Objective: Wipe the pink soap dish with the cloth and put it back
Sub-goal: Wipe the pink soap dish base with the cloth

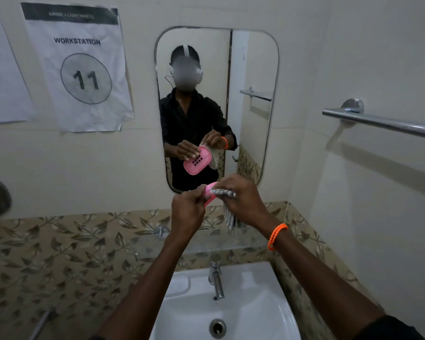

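Far left, the workstation sign (80,67) on the wall. At centre our left hand (187,210) grips the pink soap dish (209,192) by its near edge, held up in front of the mirror (216,106), above the sink (231,307). Our right hand (243,201) clamps the cloth (227,204) against the dish, the rest dangling. Hands close together. Risk: the edge grip looks thin, so a hard wipe could knock the dish down into the basin. Towel bar (383,122) on the right.
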